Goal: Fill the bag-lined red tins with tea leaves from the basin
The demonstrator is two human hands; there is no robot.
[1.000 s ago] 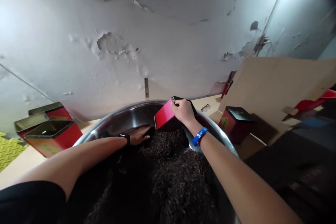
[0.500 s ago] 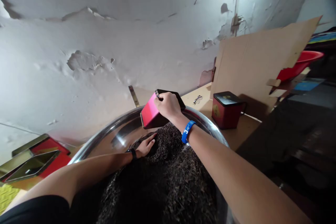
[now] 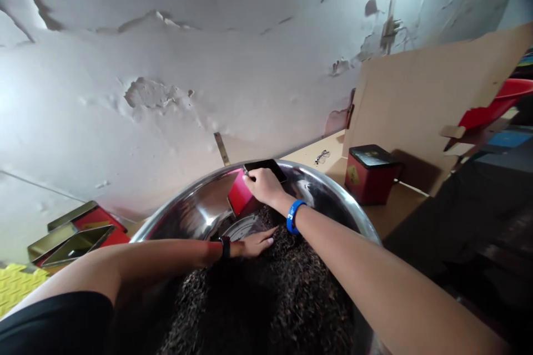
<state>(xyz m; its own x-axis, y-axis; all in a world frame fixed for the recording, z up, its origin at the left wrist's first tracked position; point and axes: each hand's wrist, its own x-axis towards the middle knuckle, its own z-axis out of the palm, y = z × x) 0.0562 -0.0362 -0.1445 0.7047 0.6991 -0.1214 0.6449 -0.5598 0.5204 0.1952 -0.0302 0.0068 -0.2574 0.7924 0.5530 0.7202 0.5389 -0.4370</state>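
Red tin (image 3: 241, 195) now lower in basin (image 3: 187, 222), right hand (image 3: 267, 187) fingers clamped on it; left hand (image 3: 254, 243), fingers loosely apart, among dark leaves (image 3: 310, 285), bare metal newly exposed beyond

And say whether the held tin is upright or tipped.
Tipped: the tin leans in the right hand, its side edges slanting.

We record a plain black sleeve (image 3: 58, 321) at near left, its hem edge clean and curved; the left forearm (image 3: 166, 255) beyond it is bare. Just behind the bare left hand (image 3: 252, 244) we see a dark, narrow, close-fitting band (image 3: 225, 247); whether it is a watch we cannot tell. On the bare right forearm (image 3: 353, 260), behind the ungloved right hand (image 3: 264, 186), we log a bright blue wristband (image 3: 295, 217): white numeral 3, smaller marks beside it, illegible to us.
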